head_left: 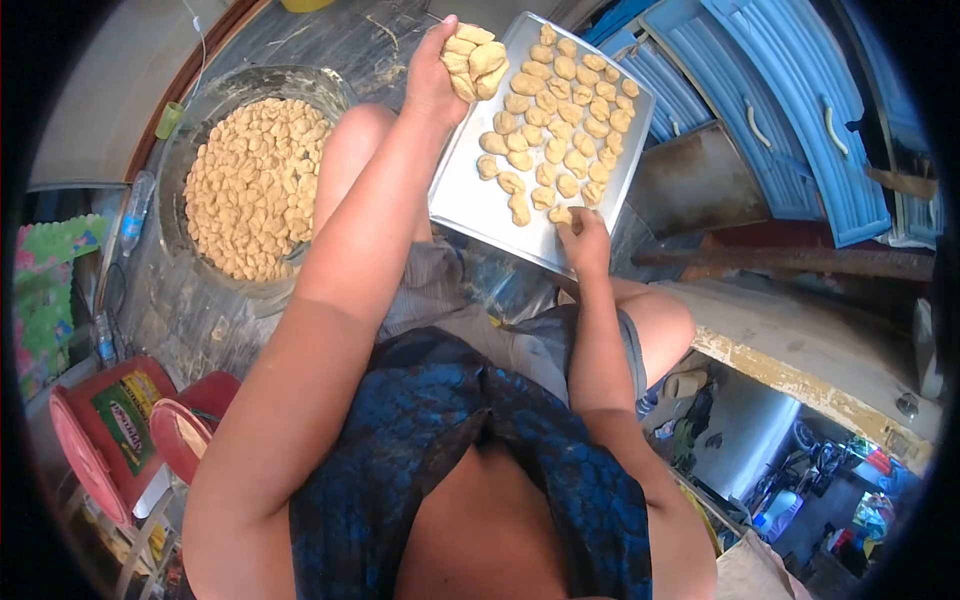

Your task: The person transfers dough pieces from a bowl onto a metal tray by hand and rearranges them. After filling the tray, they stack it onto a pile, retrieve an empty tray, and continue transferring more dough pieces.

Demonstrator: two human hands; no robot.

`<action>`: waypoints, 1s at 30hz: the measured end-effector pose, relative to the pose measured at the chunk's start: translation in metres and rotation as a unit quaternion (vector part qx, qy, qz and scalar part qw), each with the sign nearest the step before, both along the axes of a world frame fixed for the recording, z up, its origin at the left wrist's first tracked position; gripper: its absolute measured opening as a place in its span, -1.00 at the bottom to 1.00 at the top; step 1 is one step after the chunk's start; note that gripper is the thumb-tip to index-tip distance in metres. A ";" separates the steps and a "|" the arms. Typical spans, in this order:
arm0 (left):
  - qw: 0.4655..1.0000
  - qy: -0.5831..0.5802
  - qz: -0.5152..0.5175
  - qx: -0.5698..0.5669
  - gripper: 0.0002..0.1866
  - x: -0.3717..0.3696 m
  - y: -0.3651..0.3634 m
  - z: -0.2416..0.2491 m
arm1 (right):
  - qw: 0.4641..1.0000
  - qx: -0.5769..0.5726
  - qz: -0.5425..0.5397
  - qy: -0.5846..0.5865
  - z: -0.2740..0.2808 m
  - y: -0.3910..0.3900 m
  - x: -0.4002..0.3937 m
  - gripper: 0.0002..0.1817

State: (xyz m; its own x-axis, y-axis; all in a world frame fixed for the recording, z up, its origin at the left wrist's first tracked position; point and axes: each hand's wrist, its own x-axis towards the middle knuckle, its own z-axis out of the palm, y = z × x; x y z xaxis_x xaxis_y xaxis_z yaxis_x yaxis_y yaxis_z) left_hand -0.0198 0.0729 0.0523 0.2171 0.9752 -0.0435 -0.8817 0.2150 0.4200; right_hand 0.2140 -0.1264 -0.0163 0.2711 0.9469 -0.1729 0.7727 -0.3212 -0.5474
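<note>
My left hand [432, 85] is closed around a cluster of dough pieces [474, 62], holding them up beside the left edge of a metal baking tray [462, 185]. Rows of small tan dough lumps [560, 115] lie on the tray, mostly toward its right side. At the tray's near edge, the fingers of my right hand [588, 243] pinch a single dough piece [560, 214] low against the surface. To the left, a wide round basin [172, 225] holds a heap of similar dough lumps [255, 185].
Blue cabinet doors [795, 90] stand at the upper right. A red container [110, 430] with a label sits at the lower left, near a plastic bottle [134, 215]. A worn ledge [800, 340] runs along the right, with assorted clutter [800, 470] below it.
</note>
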 end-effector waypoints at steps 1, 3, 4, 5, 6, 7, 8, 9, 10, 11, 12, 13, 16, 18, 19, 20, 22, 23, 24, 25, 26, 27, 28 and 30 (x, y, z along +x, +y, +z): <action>1.000 0.005 0.008 -0.015 -0.74 0.002 -0.003 0.002 | 0.999 0.020 -0.014 -0.047 0.001 0.002 -0.002 -0.59; 0.999 0.010 0.015 -0.030 -0.74 0.003 -0.004 0.003 | 0.994 0.040 -0.028 -0.094 -0.004 0.005 -0.004 -0.59; 0.999 0.017 0.007 -0.026 -0.74 0.003 -0.004 0.002 | 0.992 0.066 -0.027 -0.107 -0.007 0.007 -0.007 -0.58; 0.999 0.024 -0.001 -0.022 -0.75 0.003 -0.003 0.000 | 0.988 0.092 -0.025 -0.118 -0.009 0.009 -0.008 -0.58; 1.000 0.023 0.002 -0.021 -0.75 0.002 -0.002 0.000 | 0.988 0.094 -0.022 -0.119 -0.010 0.010 -0.010 -0.58; 0.999 0.017 0.009 -0.026 -0.75 0.001 -0.003 0.000 | 0.983 0.138 0.002 -0.125 0.001 0.007 -0.019 -0.57; 0.999 0.011 0.014 -0.031 -0.75 0.001 -0.003 0.001 | 0.974 0.180 0.024 -0.132 0.006 0.007 -0.027 -0.57; 0.999 0.011 0.014 -0.031 -0.75 0.000 -0.003 0.002 | 0.977 0.178 0.081 -0.085 0.001 0.006 -0.031 -0.59; 0.999 0.009 0.007 -0.030 -0.74 -0.001 -0.004 0.006 | 0.977 0.177 0.079 -0.086 0.002 0.006 -0.042 -0.59; 1.000 0.007 -0.002 -0.029 -0.74 -0.001 -0.005 0.007 | 0.978 0.147 0.115 -0.092 0.003 0.007 -0.057 -0.61; 1.000 0.005 -0.006 -0.030 -0.74 0.001 -0.005 0.005 | 0.977 0.117 0.151 -0.097 0.005 0.007 -0.063 -0.64; 1.000 0.007 0.001 -0.022 -0.74 0.001 -0.005 0.005 | 0.977 0.117 0.149 -0.099 0.002 0.006 -0.061 -0.64; 0.999 0.023 0.011 -0.020 -0.74 0.001 -0.008 0.008 | 0.977 0.077 0.182 -0.077 -0.002 0.010 -0.053 -0.66; 0.999 0.036 0.013 -0.033 -0.74 -0.002 -0.008 0.006 | 0.984 0.099 0.128 0.068 0.011 0.006 -0.030 -0.65; 0.999 0.027 0.011 -0.023 -0.74 -0.003 -0.005 0.004 | 0.988 0.108 0.096 0.059 0.026 0.004 -0.022 -0.67; 1.000 0.017 0.007 -0.015 -0.74 -0.003 -0.005 0.002 | 0.990 0.117 0.063 0.050 0.038 0.002 -0.013 -0.69; 1.000 0.017 0.008 -0.015 -0.74 -0.004 -0.003 0.004 | 0.998 0.067 -0.004 -0.016 0.039 -0.002 0.013 -0.76; 1.000 0.016 0.011 -0.011 -0.73 -0.003 -0.003 0.006 | 0.997 -0.011 -0.070 -0.007 0.046 -0.001 0.017 -0.82; 1.000 0.016 0.009 -0.012 -0.73 -0.002 -0.004 0.006 | 0.997 -0.011 -0.072 -0.008 0.032 -0.004 0.025 -0.82; 1.000 0.014 0.001 -0.016 -0.73 0.000 -0.004 0.005 | 0.997 0.047 -0.059 -0.017 0.009 -0.010 0.034 -0.82; 1.000 0.013 -0.006 -0.019 -0.73 0.002 -0.004 0.006 | 0.993 0.106 -0.044 -0.027 0.003 -0.010 0.034 -0.83; 1.000 0.011 -0.007 -0.019 -0.73 0.003 -0.006 0.006 | 0.994 0.086 -0.068 -0.017 -0.002 -0.011 0.033 -0.83; 0.999 0.024 -0.006 -0.025 -0.73 0.005 -0.008 0.007 | 0.994 0.087 -0.068 -0.018 -0.001 -0.010 0.033 -0.83; 0.999 0.038 -0.003 -0.031 -0.72 0.006 -0.008 0.007 | 0.995 0.090 -0.029 -0.039 0.000 -0.006 0.031 -0.84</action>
